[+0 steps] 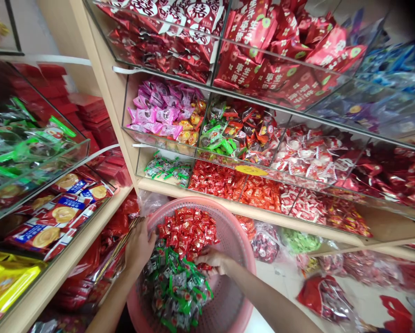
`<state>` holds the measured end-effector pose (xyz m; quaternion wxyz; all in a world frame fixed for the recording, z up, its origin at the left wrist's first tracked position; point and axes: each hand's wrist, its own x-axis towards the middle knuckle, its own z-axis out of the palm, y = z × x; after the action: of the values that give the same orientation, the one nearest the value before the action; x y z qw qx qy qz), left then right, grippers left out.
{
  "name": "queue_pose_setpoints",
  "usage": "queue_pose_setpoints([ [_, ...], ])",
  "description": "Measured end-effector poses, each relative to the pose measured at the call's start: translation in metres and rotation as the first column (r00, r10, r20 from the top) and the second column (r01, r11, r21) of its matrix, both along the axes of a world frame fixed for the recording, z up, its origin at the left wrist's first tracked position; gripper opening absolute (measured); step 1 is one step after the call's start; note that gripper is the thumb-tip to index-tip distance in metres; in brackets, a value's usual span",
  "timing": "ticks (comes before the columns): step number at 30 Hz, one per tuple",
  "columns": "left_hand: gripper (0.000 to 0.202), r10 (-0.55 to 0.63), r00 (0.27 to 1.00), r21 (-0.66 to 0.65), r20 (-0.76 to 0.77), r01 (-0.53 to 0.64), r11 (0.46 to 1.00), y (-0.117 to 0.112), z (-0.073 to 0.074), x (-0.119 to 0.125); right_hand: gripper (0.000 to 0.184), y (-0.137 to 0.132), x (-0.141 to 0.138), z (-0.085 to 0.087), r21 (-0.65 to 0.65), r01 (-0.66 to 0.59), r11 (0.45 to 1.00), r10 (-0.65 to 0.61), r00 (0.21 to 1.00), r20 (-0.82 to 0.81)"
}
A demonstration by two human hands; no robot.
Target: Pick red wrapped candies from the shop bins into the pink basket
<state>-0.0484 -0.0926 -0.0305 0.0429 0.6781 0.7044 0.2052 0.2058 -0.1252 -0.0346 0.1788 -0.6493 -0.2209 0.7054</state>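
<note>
Pink perforated plastic forms the round basket [234,231], seemingly part full, with room left (bare mesh shows at right). Inside, glossy red-wrapped candies [190,226] lie beyond green-and-clear-wrapped candies [180,286]. The left hand [140,246] is at its rim; the right hand [216,260], grip curled, touches the red ones; I cannot tell whether either pinches anything.
</note>
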Motion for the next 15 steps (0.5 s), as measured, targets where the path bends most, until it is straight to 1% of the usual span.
queue_pose_setpoints([
  [1, 0.048, 0.001, 1.000, 0.004, 0.001, -0.001, 1.000, 0.000, 0.000, 0.000, 0.017, 0.000, 0.000, 0.000, -0.024, -0.075, 0.997, 0.075, 0.997, 0.006],
  [4, 0.048, -0.001, 1.000, 0.011, 0.000, 0.001, 1.000, 0.000, -0.001, 0.000, 0.017, 0.000, 0.004, 0.001, 0.006, -0.058, 0.998, 0.058, 0.998, 0.018],
  [10, 0.050, -0.004, 1.000, 0.028, -0.008, 0.004, 1.000, 0.000, -0.003, -0.001, 0.014, -0.005, 0.025, 0.006, -0.009, -0.089, 0.996, 0.090, 0.993, 0.077],
  [12, 0.050, -0.002, 1.000, 0.033, -0.013, 0.002, 0.999, 0.000, -0.004, -0.001, 0.015, -0.005, 0.033, 0.007, -0.001, -0.059, 0.998, 0.059, 0.995, 0.086],
  [15, 0.050, 0.000, 1.000, 0.026, -0.016, 0.001, 1.000, 0.001, -0.005, -0.001, 0.009, -0.004, 0.039, 0.005, 0.011, 0.020, 1.000, -0.021, 0.992, 0.121],
])
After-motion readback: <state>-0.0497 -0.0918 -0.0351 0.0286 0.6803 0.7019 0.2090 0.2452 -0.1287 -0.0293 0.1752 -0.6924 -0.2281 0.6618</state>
